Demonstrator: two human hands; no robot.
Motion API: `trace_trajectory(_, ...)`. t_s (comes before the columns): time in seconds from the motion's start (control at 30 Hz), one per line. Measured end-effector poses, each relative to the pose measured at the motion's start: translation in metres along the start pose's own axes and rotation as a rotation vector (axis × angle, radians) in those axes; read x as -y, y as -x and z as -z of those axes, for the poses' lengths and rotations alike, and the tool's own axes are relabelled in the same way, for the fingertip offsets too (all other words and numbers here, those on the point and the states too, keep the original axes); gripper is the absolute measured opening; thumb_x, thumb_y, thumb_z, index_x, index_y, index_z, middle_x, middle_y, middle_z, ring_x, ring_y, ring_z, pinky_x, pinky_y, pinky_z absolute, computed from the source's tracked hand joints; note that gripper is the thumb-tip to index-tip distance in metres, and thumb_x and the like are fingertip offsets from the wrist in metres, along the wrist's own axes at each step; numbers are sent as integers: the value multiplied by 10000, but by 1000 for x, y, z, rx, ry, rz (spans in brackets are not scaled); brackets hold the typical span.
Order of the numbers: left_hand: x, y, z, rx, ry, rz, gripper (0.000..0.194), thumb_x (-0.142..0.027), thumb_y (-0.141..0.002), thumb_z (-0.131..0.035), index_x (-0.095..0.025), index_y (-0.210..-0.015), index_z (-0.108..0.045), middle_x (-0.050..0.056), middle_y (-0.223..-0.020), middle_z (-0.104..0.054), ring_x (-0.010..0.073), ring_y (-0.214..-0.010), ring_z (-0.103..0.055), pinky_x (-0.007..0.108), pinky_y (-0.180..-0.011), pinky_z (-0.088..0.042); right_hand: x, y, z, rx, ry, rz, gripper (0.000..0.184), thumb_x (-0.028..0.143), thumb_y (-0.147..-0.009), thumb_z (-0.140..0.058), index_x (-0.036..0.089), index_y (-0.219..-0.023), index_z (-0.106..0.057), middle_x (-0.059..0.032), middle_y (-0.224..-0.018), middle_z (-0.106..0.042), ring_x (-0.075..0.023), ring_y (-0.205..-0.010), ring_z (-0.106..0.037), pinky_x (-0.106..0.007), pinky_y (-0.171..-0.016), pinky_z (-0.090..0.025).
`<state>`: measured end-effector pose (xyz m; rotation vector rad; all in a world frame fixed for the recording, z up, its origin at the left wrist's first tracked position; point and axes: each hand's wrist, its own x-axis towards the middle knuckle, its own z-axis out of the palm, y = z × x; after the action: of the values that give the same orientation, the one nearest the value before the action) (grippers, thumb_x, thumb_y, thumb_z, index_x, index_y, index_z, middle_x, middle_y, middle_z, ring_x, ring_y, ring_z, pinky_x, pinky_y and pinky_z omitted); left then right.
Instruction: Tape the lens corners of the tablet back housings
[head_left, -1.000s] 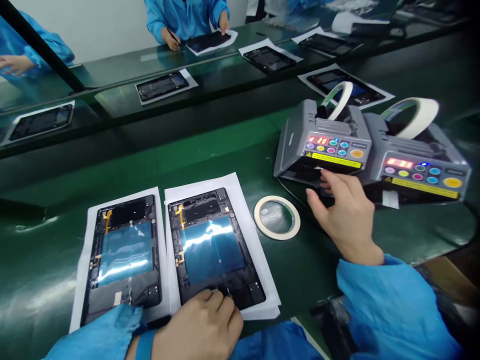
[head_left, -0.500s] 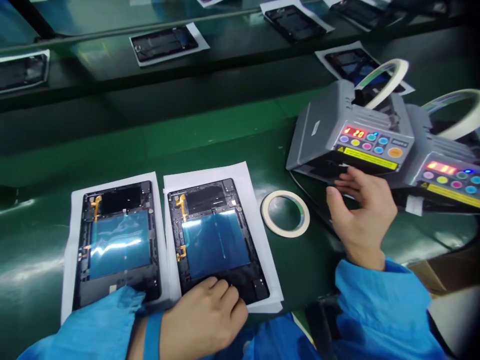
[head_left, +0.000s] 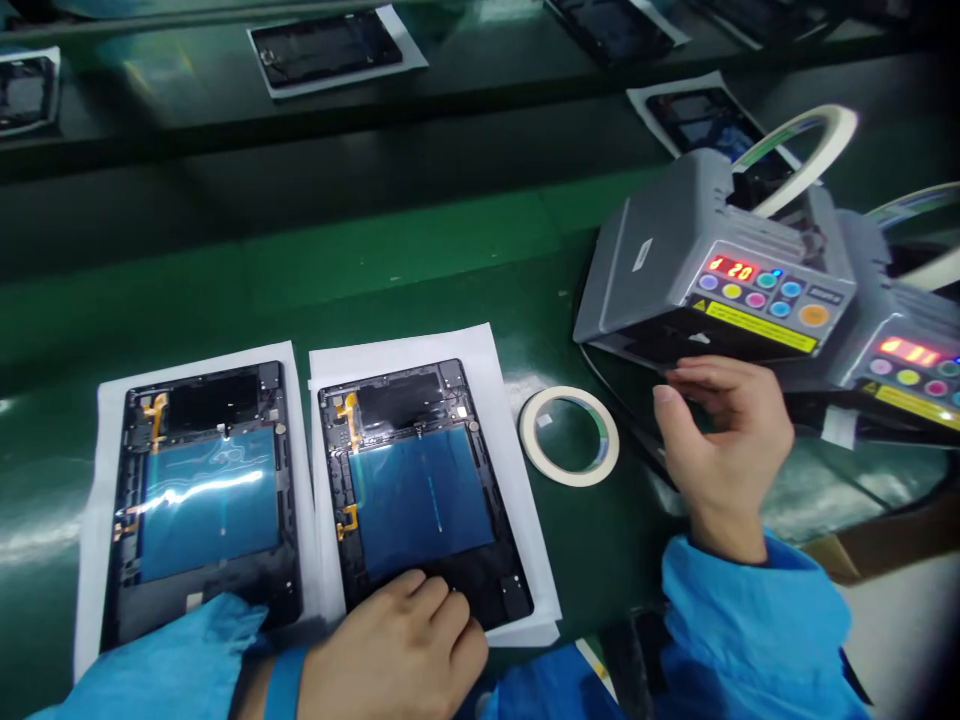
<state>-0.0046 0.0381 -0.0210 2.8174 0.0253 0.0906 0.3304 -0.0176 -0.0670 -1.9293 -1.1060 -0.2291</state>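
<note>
My left hand (head_left: 401, 645) rests on the lower edge of an opened tablet (head_left: 424, 490), its fingers curled and their tips hidden. The tablet's blue-filmed battery and orange flex cables show. To its left, a second opened tablet (head_left: 206, 490) lies partly under my left sleeve. My right hand (head_left: 731, 450) hovers in front of a grey tape dispenser (head_left: 652, 250), thumb and curved fingers slightly apart, with nothing seen between them. A small white tape piece (head_left: 699, 338) shows in the dispenser's dark front, just above my fingers.
A roll of cream tape (head_left: 529, 440) lies flat between the right tablet and my right hand. A second dispenser (head_left: 885, 330) stands at the right with a white tab (head_left: 838, 427) sticking out. Tablets on white sheets, including one tablet (head_left: 326, 48), line the raised shelf behind.
The view has shifted, so the tablets appear further left and the dispensers further right. My right hand's fingers have drawn nearer the thumb. My left hand stays on the tablet.
</note>
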Motion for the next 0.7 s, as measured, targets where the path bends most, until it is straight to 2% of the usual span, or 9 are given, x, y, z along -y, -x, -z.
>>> trace_trajectory(0.1,0,1,-1,30,-2,-5,150,-174,-925,-637,-191,-843,-513,-6,-741,-587,168,-647,-529,326,-626,-412,-3,2,-2,-24,-22,-37,384,363,-851,-709,197,-1188,-634,-91,-1018,-690,-208,-808,-712,-392,-732,-615)
trace_trajectory(0.2,1,1,-2,38,6,-8,143,-174,-928,-634,-191,-858,-511,-1,-750,-594,170,-656,-527,328,-633,-406,-5,4,-3,-12,-21,-44,470,365,-853,-708,202,-1280,-601,-100,-1062,-693,-206,-831,-717,-391,-754,-622)
trace_trajectory(0.37,1,2,-2,59,5,-14,125,-182,-937,-634,-189,-885,-520,0,-752,-595,174,-668,-531,332,-654,-408,-2,1,-1,28,29,-21,446,364,-875,-672,209,-1287,-607,-109,-1088,-691,-222,-893,-710,-413,-796,-617)
trace_trajectory(0.53,1,3,-4,51,3,-18,148,-183,-933,-644,-190,-873,-508,2,-747,-592,173,-666,-525,329,-651,-394,2,-5,1,51,89,38,220,365,-839,-704,211,-996,-711,-97,-990,-712,-255,-914,-693,-450,-839,-597)
trace_trajectory(0.7,0,2,-3,36,-4,-14,146,-177,-920,-652,-191,-871,-515,1,-757,-602,172,-668,-532,326,-652,-414,-1,0,-1,-47,49,-21,379,353,-869,-685,176,-1203,-666,-107,-1011,-716,-204,-783,-707,-379,-729,-614)
